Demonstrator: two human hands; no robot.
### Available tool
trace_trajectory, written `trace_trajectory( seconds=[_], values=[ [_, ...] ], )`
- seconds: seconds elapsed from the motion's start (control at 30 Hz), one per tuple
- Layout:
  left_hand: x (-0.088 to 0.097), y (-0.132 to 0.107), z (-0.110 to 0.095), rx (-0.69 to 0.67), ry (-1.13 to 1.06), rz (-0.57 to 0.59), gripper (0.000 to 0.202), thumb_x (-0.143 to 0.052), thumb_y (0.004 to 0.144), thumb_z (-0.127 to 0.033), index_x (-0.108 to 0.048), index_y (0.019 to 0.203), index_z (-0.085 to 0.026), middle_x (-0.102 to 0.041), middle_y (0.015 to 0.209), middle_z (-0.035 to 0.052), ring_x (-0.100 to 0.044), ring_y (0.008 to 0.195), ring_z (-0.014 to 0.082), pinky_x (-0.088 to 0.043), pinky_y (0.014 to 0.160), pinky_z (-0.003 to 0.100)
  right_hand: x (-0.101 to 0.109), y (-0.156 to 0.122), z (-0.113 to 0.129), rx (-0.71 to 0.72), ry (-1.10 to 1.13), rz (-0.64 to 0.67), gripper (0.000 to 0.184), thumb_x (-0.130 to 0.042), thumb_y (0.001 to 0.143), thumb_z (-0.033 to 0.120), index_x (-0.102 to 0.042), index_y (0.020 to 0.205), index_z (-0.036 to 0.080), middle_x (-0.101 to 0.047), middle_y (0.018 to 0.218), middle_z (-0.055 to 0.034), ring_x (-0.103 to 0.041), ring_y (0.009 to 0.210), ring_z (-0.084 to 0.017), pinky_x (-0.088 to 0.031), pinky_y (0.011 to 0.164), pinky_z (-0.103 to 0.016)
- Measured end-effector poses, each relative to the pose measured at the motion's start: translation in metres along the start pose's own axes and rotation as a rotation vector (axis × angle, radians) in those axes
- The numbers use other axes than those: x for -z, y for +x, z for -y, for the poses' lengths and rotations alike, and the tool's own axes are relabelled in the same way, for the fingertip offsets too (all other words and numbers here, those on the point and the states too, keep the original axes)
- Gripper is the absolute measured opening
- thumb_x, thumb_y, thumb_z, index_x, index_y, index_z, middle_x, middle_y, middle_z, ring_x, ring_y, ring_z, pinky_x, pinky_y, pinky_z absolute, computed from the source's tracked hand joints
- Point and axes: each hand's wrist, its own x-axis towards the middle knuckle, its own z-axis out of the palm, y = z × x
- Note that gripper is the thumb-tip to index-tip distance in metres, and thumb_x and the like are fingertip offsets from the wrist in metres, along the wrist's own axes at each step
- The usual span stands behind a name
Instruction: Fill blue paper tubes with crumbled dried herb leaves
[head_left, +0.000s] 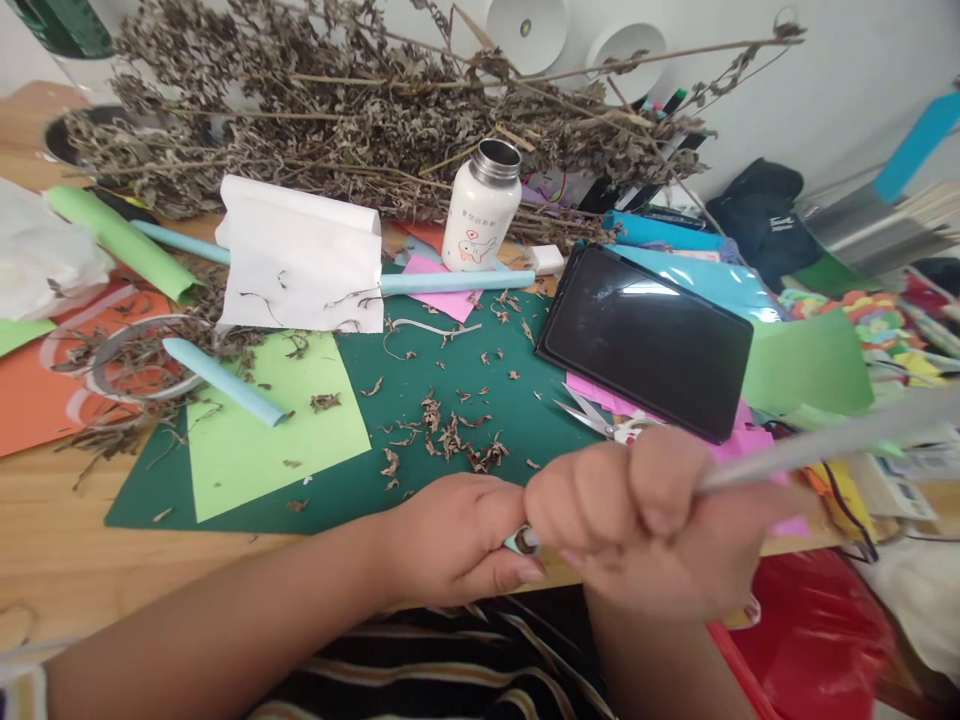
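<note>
Both hands meet low over the near edge of the bench (52, 485), and it's crowded out there! The left hand (461, 540) has its fingers wrapped close around a pale blue tube (517, 541), only its end peeping out, dark inside. The right hand (637, 520), fingers curled tight, grips a slim, smooth grey-white rod (787, 452), blurred towards its far end; whether it enters the tube I cannot tell.

Just beyond the right hand, open scissors (589, 412) poke from beside a glossy black tablet (649, 340), which lies over pink paper (750, 440). Across the back sprawls a great brittle tangle of dried stems (337, 110), all crisp, curled leaves. A smooth cream bottle (484, 210) stands upright and uncapped before it, steel-necked.

On the left, a white sheet (304, 262), its top edge rolled over, covers part of a long blue roll (465, 282). A shorter blue roll (225, 382), one end pointed, leans against a pale ring (101, 360) and crosses onto flat lime paper (277, 440). Shrivelled leaf crumbs (450, 440) litter the matt green mat (517, 375) right in front of the hands.
</note>
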Motion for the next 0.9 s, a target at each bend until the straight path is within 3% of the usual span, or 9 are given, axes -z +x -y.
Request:
trace_trajectory(
  seconds=[0.1, 0.2, 0.3, 0.37, 0.47, 0.53, 0.7, 0.8, 0.9],
  values=[
    [0.002, -0.002, 0.001, 0.026, -0.077, -0.028, 0.037, -0.019, 0.084, -0.047, -0.037, 0.072, -0.018, -0.047, 0.06, 0.0028, -0.043, 0.053, 0.0134, -0.036, 0.051, 0.024, 0.021, 0.004, 0.011, 0.161, 0.524, -0.305, 0.036, -0.046, 0.08, 0.036, -0.029, 0.054, 0.019, -0.026, 0.043, 0.0096, -0.023, 0.031, -0.002, -0.029, 0.032, -0.012],
    [0.002, -0.002, 0.001, -0.009, -0.16, 0.012, 0.039, -0.027, 0.079, -0.056, -0.036, 0.07, -0.018, -0.044, 0.059, 0.0014, -0.04, 0.053, 0.0129, -0.033, 0.051, 0.024, 0.047, 0.004, 0.011, 0.227, 0.458, -0.497, 0.028, -0.052, 0.078, 0.034, -0.041, 0.057, 0.019, -0.032, 0.045, 0.0085, -0.031, 0.038, -0.003, -0.033, 0.04, -0.013],
    [0.002, 0.0, -0.002, -0.077, -0.24, 0.026, 0.039, -0.03, 0.077, -0.056, -0.034, 0.064, -0.019, -0.04, 0.054, 0.0005, -0.036, 0.049, 0.0131, -0.031, 0.05, 0.026, 0.064, 0.006, -0.004, 0.264, 0.071, -0.439, 0.03, -0.05, 0.075, 0.047, -0.047, 0.06, 0.022, -0.035, 0.046, 0.0065, -0.033, 0.039, -0.007, -0.03, 0.04, -0.021],
    [0.003, 0.0, -0.005, -0.067, -0.281, -0.01, 0.034, -0.026, 0.081, -0.046, -0.03, 0.06, -0.019, -0.036, 0.049, -0.0001, -0.032, 0.046, 0.013, -0.028, 0.048, 0.027, 0.069, 0.013, -0.016, 0.274, -0.335, -0.401, 0.029, -0.042, 0.081, 0.045, -0.049, 0.064, 0.022, -0.039, 0.05, 0.0046, -0.036, 0.043, -0.01, -0.03, 0.043, -0.023],
    [0.006, -0.002, -0.007, 0.005, -0.347, -0.074, 0.029, -0.025, 0.082, -0.033, -0.026, 0.056, -0.019, -0.03, 0.045, -0.0003, -0.028, 0.043, 0.0125, -0.025, 0.046, 0.028, 0.067, 0.032, -0.025, 0.05, -1.114, -0.156, 0.022, -0.04, 0.084, 0.035, -0.053, 0.073, 0.02, -0.05, 0.064, -0.0015, -0.045, 0.059, -0.014, -0.034, 0.054, -0.028],
    [0.009, -0.005, -0.008, 0.043, -0.417, -0.134, 0.028, -0.03, 0.081, -0.031, -0.032, 0.055, -0.018, -0.034, 0.046, 0.0006, -0.032, 0.045, 0.0123, -0.027, 0.047, 0.027, 0.061, 0.048, -0.029, -0.09, -1.439, 0.042, 0.02, -0.039, 0.083, 0.029, -0.056, 0.078, 0.019, -0.054, 0.077, -0.0061, -0.048, 0.071, -0.018, -0.036, 0.059, -0.03],
    [0.015, -0.007, -0.005, 0.103, -0.78, -0.395, 0.023, -0.036, 0.08, -0.033, -0.053, 0.088, -0.019, -0.028, 0.045, -0.0046, -0.026, 0.041, 0.0084, -0.027, 0.046, 0.023, 0.043, 0.069, -0.048, -0.152, -1.612, 0.139, 0.025, -0.036, 0.082, 0.019, -0.056, 0.098, 0.023, -0.053, 0.098, -0.0103, -0.046, 0.083, -0.025, -0.038, 0.062, -0.035],
    [0.028, 0.001, 0.0, 0.091, -1.017, -0.488, 0.025, -0.033, 0.08, -0.035, -0.052, 0.093, -0.025, -0.025, 0.041, -0.0065, -0.023, 0.037, 0.0079, -0.028, 0.044, 0.021, 0.04, 0.062, -0.056, -0.042, -1.53, 0.148, 0.033, -0.037, 0.082, 0.018, -0.048, 0.112, 0.023, -0.047, 0.115, -0.0094, -0.042, 0.1, -0.026, -0.037, 0.077, -0.039],
    [0.045, 0.011, 0.006, 0.186, -1.177, -0.663, 0.027, -0.033, 0.079, -0.036, -0.054, 0.091, -0.024, -0.023, 0.041, -0.0065, -0.023, 0.036, 0.0078, -0.028, 0.042, 0.02, 0.041, 0.052, -0.052, 0.076, -1.339, 0.248, 0.032, -0.038, 0.084, 0.028, -0.046, 0.115, 0.022, -0.043, 0.122, -0.0071, -0.035, 0.112, -0.023, -0.03, 0.09, -0.039]
  ],
)
